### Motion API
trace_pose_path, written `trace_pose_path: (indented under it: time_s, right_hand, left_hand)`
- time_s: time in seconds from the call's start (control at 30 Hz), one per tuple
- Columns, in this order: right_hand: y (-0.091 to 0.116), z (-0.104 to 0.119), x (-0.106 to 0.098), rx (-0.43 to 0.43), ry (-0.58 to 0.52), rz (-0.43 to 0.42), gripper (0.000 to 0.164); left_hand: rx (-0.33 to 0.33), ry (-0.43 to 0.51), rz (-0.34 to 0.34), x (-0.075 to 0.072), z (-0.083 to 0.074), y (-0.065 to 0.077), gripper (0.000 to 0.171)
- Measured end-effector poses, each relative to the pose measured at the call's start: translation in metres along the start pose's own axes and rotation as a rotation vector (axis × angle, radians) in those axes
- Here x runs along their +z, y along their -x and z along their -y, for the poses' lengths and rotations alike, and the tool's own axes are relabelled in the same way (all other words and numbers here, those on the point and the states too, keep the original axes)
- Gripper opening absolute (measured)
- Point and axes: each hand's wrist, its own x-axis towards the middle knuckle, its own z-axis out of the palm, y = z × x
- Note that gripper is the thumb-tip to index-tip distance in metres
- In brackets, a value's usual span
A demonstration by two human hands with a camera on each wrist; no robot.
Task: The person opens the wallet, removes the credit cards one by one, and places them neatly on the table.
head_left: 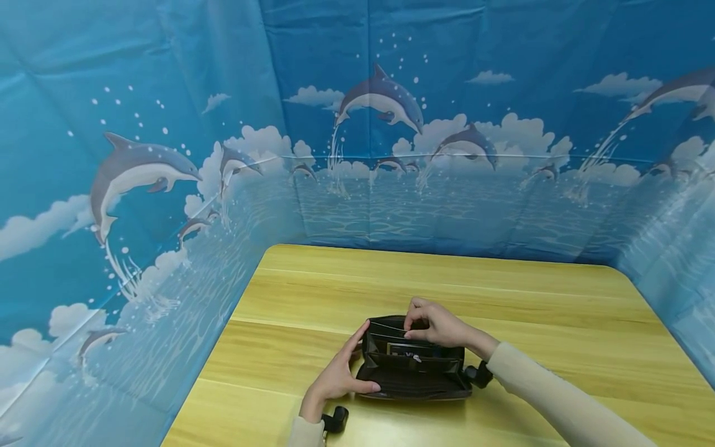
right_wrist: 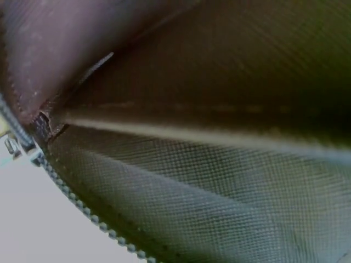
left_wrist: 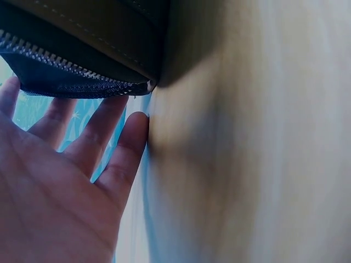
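A dark zip-around wallet (head_left: 416, 385) lies unzipped and spread wide, showing several inner compartments. Inside, a dark card with pale lettering (head_left: 398, 351) stands in a middle pocket, above a small shiny zip pull (head_left: 416, 358). My left hand (head_left: 337, 372) spans the wallet's left side, thumb on the front flap and straight fingers at the back edge. In the left wrist view those fingers (left_wrist: 90, 137) touch the zippered edge. With curled fingers, my right hand (head_left: 438, 323) pinches at the rear pocket's edge. The right wrist view looks into the wallet's lining (right_wrist: 192, 181), with its metal zip slider (right_wrist: 27, 150) at left.
The wallet rests on a yellow wood-grain table (head_left: 313, 298) with rounded far corners. Blue dolphin-print curtains (head_left: 447, 205) enclose the back and sides. Black wrist devices (head_left: 335, 420) sit at both cuffs of the pale sleeves (head_left: 550, 388).
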Motion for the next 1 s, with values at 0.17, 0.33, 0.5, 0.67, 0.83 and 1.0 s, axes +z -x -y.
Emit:
trace_pose_path:
  time_s: [0.17,0.33,0.5,0.67,0.83,1.0]
  right_hand:
    - [0.001,-0.002,0.0,-0.014,-0.024,0.003,0.008]
    - [0.001,-0.004,0.001,-0.028,-0.037,0.005,0.009]
    - [0.0,-0.005,0.002,-0.041,-0.043,0.002,0.012]
    - [0.0,0.0,0.002,-0.078,-0.055,-0.008,0.012]
    - [-0.001,0.018,-0.006,-0.115,-0.092,-0.006,0.012]
    - [-0.001,0.028,-0.01,-0.137,-0.106,0.002,0.014]
  left_hand:
    - [0.013,-0.005,-0.003,0.001,0.002,-0.001,0.112]
    - [0.019,0.026,0.009,0.0,0.003,-0.002,0.113]
    - [0.031,0.038,0.014,-0.001,0.004,-0.002,0.113]
    - [0.028,0.033,0.016,0.0,0.005,-0.002,0.113]
    - [0.008,0.023,0.017,0.0,0.002,-0.003,0.114]
    - [-0.013,0.04,0.032,-0.001,-0.01,-0.002,0.114]
